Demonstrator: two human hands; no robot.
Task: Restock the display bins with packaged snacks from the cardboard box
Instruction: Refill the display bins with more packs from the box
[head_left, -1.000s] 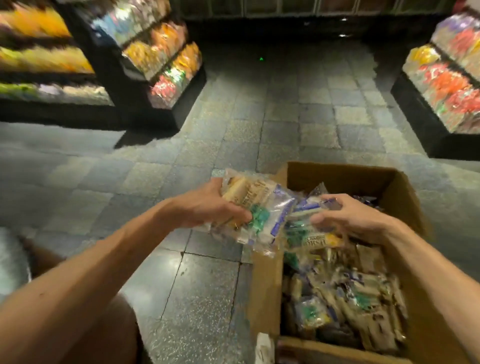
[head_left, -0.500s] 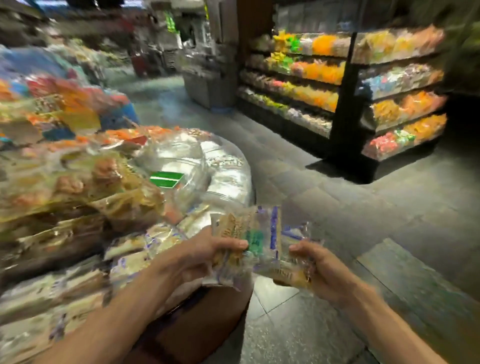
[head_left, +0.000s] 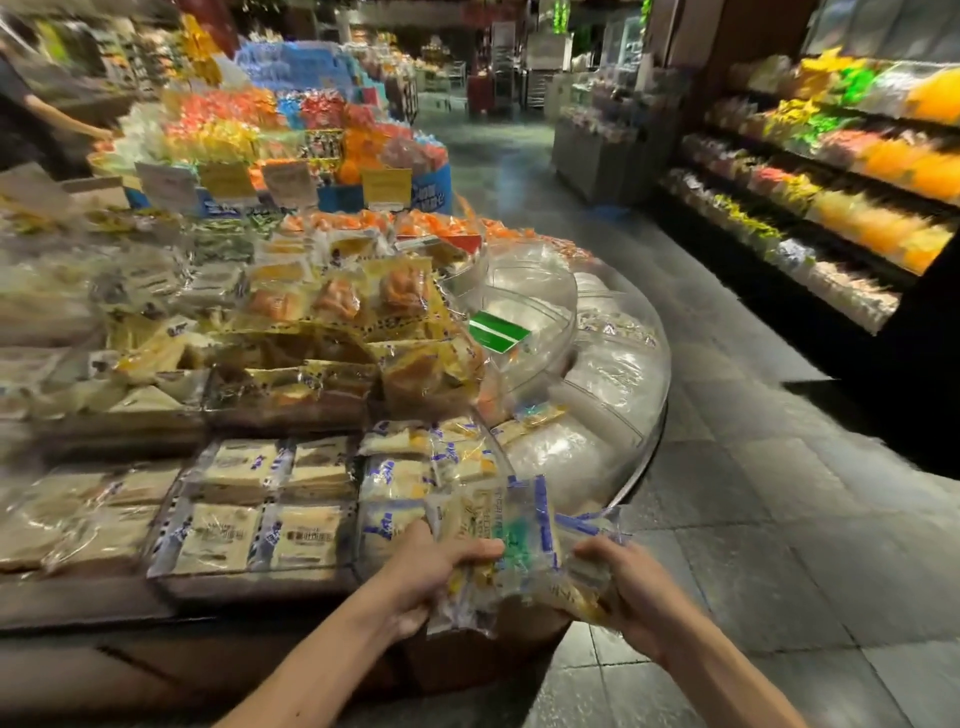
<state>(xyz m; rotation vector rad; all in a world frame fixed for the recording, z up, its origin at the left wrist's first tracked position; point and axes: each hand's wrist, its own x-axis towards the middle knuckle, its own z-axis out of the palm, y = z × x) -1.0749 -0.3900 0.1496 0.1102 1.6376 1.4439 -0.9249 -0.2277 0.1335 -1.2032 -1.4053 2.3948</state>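
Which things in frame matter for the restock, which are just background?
Job: left hand, right hand, both gripping the snack packets; display bin of similar blue-printed packets beside them.
Background: green tag, clear curved bins, price cards, wall shelves.

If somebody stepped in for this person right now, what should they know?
Left hand grips one side of the bundle of snack packs; right hand grips the other.
Bundle is held at the front of the display bins, near matching blue-and-white packs.
Cardboard box: out of view.
Done: handful is at the display.
Left: set these packs in a bin, then fetch more.
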